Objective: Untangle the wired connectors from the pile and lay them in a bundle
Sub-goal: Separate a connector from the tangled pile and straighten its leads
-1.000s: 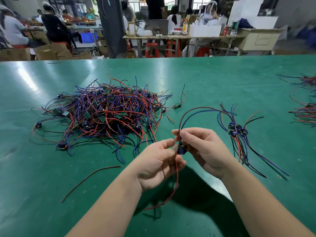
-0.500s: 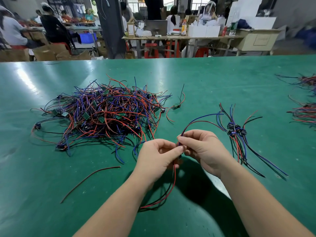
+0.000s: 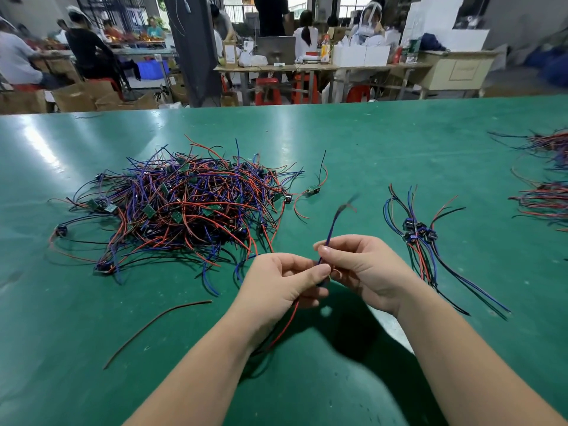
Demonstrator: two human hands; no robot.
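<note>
Blue-red wired connector (image 3: 328, 241) pinched between left hand (image 3: 281, 282), right hand (image 3: 365, 269).

Green table (image 3: 384, 142): wire pile (image 3: 184, 207), bundle (image 3: 421, 238), loose wire (image 3: 156, 330)

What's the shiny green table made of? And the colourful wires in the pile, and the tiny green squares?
Table top: looks like a smooth rubber or vinyl mat, semi-glossy; light reflects softly on it. Wires in the pile: flexible plastic coating, probably over metal; they bend and curl. Tiny green squares: likely circuit boards, flat and stiff-looking.
</note>
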